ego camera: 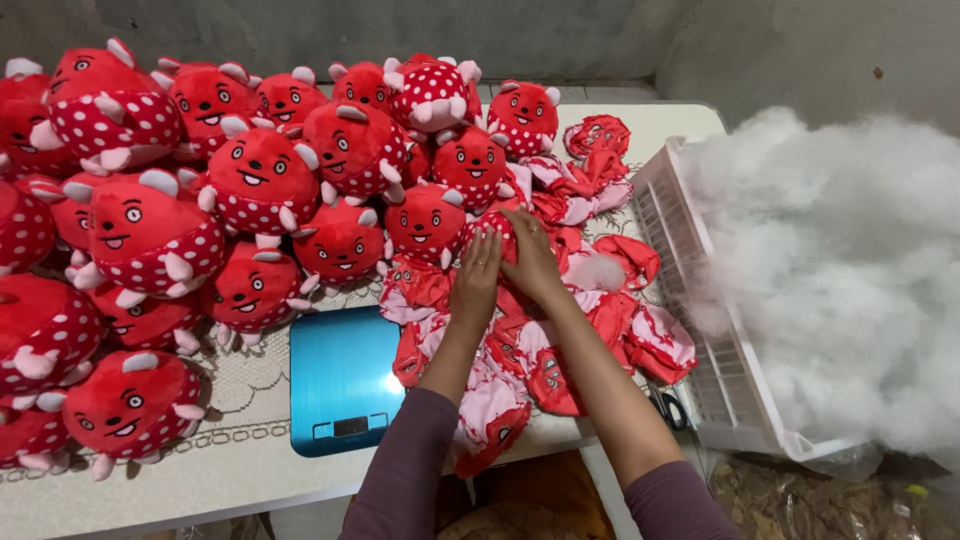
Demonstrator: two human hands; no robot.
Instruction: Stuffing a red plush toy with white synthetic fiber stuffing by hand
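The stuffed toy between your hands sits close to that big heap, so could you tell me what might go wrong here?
1. Both the left hand and right hand press one stuffed toy against the toy pile; a nudge could topple neighbours.
2. Loose stuffing bulges over the white crate and may spill.
3. Scissors lie near the right forearm.

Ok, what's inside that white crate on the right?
The white crate is heaped with loose white stuffing fibre that spills above its rim. The fluff hides the crate's bottom and anything buried in it.
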